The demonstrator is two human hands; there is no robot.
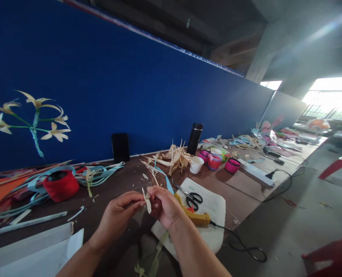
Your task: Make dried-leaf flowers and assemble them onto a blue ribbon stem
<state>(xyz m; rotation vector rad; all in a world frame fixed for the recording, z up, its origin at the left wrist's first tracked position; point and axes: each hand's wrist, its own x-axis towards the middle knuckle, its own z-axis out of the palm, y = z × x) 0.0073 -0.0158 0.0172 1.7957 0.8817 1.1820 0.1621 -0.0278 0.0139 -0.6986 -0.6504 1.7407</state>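
Note:
Between my two hands is a small pale petal-like strip [148, 204], which looks like dried husk. My left hand [120, 211] pinches it from the left with thumb and forefinger. From the other side, my right hand [165, 204] has its fingers closed on the same piece, its fingertips partly hidden. Just right of my right hand, a yellow glue gun [198, 218] lies on a white paper pad [212, 200]. Black-handled scissors [194, 199] rest on that pad too. Behind my hands sits a heap of dried husks [176, 158].
A white cup [196, 164], pink tape rolls [232, 165] and a black bottle [195, 139] stand beyond. At left are a red roll [61, 185], blue strips and a white box [29, 250]. A husk flower [35, 123] stands before the blue partition [101, 84]. A cord trails off the table's right edge.

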